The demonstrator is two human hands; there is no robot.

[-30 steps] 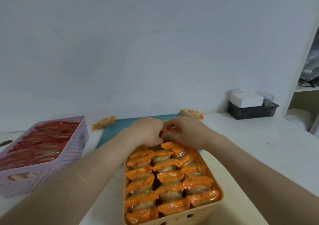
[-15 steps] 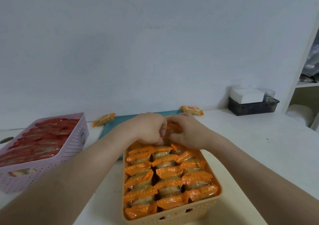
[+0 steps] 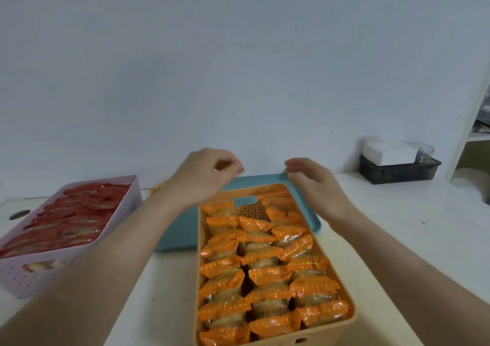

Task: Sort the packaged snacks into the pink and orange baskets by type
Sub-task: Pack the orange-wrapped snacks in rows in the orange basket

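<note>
The orange basket [image 3: 348, 296] stands in front of me, packed with rows of orange-wrapped snacks [image 3: 261, 274]. At the left, the pink basket [image 3: 120, 219] holds red-wrapped snacks [image 3: 71, 218]. My left hand [image 3: 204, 177] hovers above the orange basket's far left corner, fingers loosely curled, holding nothing. My right hand [image 3: 315, 181] hovers above its far right corner, fingers spread and empty. A loose orange packet [image 3: 156, 188] peeks out behind my left wrist. Both hands are blurred by motion.
A teal tray [image 3: 180, 235] lies under the far end of the orange basket. A dark bin [image 3: 397, 172] with a white box [image 3: 388, 152] stands at the back right, beside a white shelf unit [image 3: 470, 131]. A round hole [image 3: 20, 214] marks the table's left.
Both hands were pressed together on a packet at the basket's far end. They have let go, lifted and moved apart, and that packet now lies in the orange basket.
</note>
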